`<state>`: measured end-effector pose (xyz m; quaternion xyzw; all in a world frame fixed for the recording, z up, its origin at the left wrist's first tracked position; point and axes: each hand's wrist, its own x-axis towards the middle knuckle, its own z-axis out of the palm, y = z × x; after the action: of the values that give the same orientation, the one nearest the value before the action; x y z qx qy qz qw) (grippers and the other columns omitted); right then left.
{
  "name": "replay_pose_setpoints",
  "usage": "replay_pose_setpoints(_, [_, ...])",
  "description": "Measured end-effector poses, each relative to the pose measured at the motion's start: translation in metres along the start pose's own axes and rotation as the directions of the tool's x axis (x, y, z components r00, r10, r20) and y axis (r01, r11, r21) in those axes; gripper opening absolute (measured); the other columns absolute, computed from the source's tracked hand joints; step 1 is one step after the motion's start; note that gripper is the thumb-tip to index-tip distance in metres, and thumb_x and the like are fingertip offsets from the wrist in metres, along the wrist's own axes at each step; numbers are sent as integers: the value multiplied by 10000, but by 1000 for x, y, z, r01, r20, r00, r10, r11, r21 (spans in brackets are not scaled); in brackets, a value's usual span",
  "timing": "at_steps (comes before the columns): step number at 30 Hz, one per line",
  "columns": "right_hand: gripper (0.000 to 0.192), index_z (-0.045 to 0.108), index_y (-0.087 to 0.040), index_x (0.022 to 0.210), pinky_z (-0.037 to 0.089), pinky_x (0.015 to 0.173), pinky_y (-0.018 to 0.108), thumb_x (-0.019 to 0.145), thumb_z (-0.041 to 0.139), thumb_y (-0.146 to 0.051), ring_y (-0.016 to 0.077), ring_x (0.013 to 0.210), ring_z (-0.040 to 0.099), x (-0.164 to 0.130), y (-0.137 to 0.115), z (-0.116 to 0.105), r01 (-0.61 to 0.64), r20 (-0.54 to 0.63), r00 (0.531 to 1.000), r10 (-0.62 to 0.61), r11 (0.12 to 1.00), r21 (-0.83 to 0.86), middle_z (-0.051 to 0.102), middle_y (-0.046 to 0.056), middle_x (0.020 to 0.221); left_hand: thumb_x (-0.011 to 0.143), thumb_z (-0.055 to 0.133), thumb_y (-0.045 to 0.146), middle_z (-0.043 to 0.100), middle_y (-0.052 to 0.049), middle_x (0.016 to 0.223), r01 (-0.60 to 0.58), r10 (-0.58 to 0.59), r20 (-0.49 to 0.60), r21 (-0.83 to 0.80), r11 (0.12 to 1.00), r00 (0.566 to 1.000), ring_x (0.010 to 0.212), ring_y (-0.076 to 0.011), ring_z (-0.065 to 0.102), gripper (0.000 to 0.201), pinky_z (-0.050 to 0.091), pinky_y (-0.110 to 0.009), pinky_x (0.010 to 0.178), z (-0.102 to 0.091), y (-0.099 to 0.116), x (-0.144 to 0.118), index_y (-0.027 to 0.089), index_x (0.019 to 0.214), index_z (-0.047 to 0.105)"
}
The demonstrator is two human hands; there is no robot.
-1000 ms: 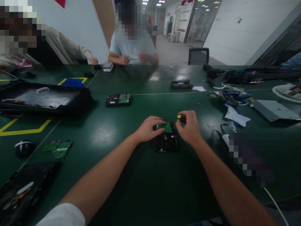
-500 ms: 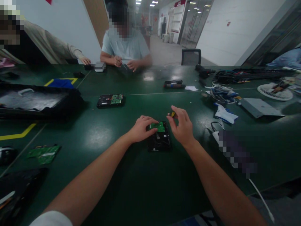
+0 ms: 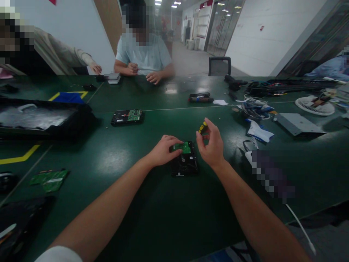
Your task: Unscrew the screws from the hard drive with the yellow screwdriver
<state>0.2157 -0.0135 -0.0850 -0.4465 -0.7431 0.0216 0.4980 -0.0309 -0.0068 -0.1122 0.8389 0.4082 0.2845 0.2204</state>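
Observation:
A black hard drive [image 3: 188, 165] with a green circuit board lies on the green table in front of me. Across its upper left part rests my left hand [image 3: 167, 150], steadying it with the thumb and fingers over the board. Just right of the drive, my right hand [image 3: 211, 142] is raised, pinching a short yellow-and-black screwdriver [image 3: 202, 127] between thumb and fingertips. The screwdriver's tip is too small to make out, and I cannot tell whether it touches the drive.
A second hard drive [image 3: 127, 117] lies farther back. Left are a large black casing [image 3: 54, 122] and loose green circuit boards [image 3: 53, 180]. To the right lie a power strip [image 3: 261, 171], a glove [image 3: 260, 130] and a grey metal box [image 3: 300, 123]. Co-workers sit across the table.
The screwdriver has tilted in my right fingers, so more of its yellow handle shows. My right fingers have shifted slightly up; my left hand and the hard drive stay in place.

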Motion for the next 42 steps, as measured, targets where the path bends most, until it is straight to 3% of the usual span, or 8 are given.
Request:
replay_pose_setpoints(5, [643, 363, -369, 1601, 722, 799, 498, 1021, 638, -345, 302, 1134, 702, 1, -5, -1, 2, -85, 996, 4, 998, 65, 575, 132, 1462, 958, 736, 398, 708, -103, 1289, -15, 15, 10, -7, 1000, 1000, 1269, -318, 573, 392, 485, -540, 1117, 1, 7, -1, 271, 1329, 733])
replay_pose_setpoints(17, [679, 349, -325, 1602, 721, 803, 482, 1001, 664, -338, 281, 1020, 761, -2, -15, 2, 20, -47, 999, -17, 998, 63, 621, 158, 1437, 963, 745, 401, 705, -90, 1346, -35, 36, 9, -84, 996, 999, 1308, -294, 600, 392, 486, -527, 1156, 1, 2, -1, 281, 1336, 734])
replay_pose_setpoints(32, [665, 380, -342, 1606, 706, 864, 470, 1005, 662, -300, 282, 1091, 747, -4, -15, 2, 53, 1, 999, -53, 996, 71, 596, 125, 1498, 960, 750, 387, 706, -97, 1348, -45, 45, -1, -79, 996, 999, 1308, -294, 598, 401, 486, -532, 1164, 1, 2, -1, 267, 1343, 739])
replay_pose_setpoints(42, [656, 393, -333, 1604, 706, 861, 478, 1007, 664, -323, 274, 1038, 753, -4, -15, 2, 40, 15, 999, -41, 998, 45, 616, 133, 1461, 952, 761, 397, 698, -90, 1355, -35, 35, -7, -87, 996, 999, 1300, -297, 604, 393, 497, -532, 1152, 2, 1, -1, 292, 1330, 748])
